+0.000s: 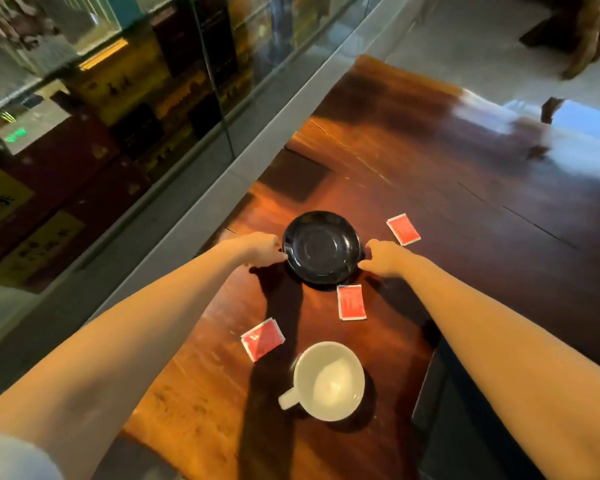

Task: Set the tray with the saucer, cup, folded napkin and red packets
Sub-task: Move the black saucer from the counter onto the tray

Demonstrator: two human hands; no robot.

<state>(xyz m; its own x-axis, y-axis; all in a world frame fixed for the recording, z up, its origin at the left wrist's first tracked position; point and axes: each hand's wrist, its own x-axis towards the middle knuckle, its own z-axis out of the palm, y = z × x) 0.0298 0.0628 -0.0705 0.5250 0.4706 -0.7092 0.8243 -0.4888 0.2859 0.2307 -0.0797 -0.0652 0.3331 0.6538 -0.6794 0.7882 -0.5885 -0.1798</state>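
Saucer (321, 246) sits near the surface's (447, 174) left edge, left hand (262, 249) and right hand (381, 257) pinching its opposite rims. Cup (328, 381) stands near the front edge, three packets (351, 302) scattered around.

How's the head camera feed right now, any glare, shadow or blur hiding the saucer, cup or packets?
Head view: glare washes out the far right of the wooden table; arm shadows fall near the black saucer and beside the white cup, hiding neither. All three red packets read clearly. Wide-angle bending curves the edges; the glass cabinet at left is soft and reflective. Both hands, left hand and right hand, are sharp at the saucer's rim.
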